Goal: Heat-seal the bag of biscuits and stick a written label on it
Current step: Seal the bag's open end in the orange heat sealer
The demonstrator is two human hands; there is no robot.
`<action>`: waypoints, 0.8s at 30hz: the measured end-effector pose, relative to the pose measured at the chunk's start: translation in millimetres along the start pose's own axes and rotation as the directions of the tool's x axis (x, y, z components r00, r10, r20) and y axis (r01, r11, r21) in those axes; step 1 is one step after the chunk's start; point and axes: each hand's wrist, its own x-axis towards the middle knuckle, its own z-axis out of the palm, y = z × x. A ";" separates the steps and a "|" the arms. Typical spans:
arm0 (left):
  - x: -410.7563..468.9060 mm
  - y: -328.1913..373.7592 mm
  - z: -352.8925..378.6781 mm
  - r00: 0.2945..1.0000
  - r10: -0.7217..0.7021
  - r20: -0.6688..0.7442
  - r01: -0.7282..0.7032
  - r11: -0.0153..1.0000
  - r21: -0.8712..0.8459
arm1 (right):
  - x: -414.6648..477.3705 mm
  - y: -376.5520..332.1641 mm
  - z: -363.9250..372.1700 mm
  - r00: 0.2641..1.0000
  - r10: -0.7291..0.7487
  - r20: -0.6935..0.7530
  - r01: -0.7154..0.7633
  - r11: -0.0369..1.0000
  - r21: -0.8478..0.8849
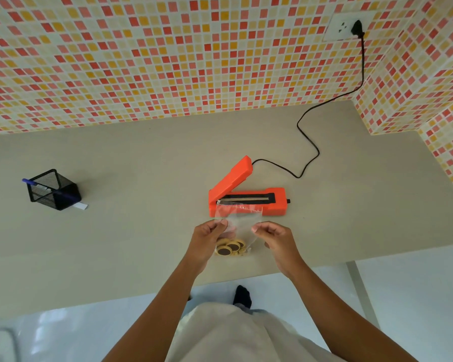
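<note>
Counter [115,244]: bag [237,218] mouth toward sealer [246,199] (lid up).

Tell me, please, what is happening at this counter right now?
A person holds a clear bag of biscuits with both hands, the left hand and right hand each pinching one side near the top. The bag's open end lies toward the orange heat sealer, whose lid is raised and whose cord runs to a wall socket. A blue pen sits in a mesh holder to the left.
</note>
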 end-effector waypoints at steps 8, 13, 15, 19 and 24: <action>-15.6 6.0 -60.9 0.999 0.016 -0.049 -0.018 0.999 -0.027 | -1.8 2.2 58.4 0.997 0.004 0.081 -0.001 0.999 -0.038; -21.8 16.7 -114.6 0.994 0.035 -0.107 -0.041 0.998 -0.055 | 5.9 -0.5 115.6 0.988 0.011 0.152 -0.001 0.998 -0.065; -21.9 22.5 -139.0 0.993 0.034 -0.111 -0.043 0.996 -0.075 | 9.3 -2.1 142.5 0.986 0.009 0.166 0.003 0.998 -0.070; -18.8 40.1 -192.9 0.994 0.014 -0.112 -0.026 0.993 -0.112 | 13.0 0.7 199.0 0.974 0.006 0.225 0.023 0.992 -0.124; -8.0 60.6 -254.6 0.992 0.028 -0.122 -0.042 0.993 -0.110 | 15.8 6.4 256.2 0.955 0.022 0.294 0.035 0.981 -0.190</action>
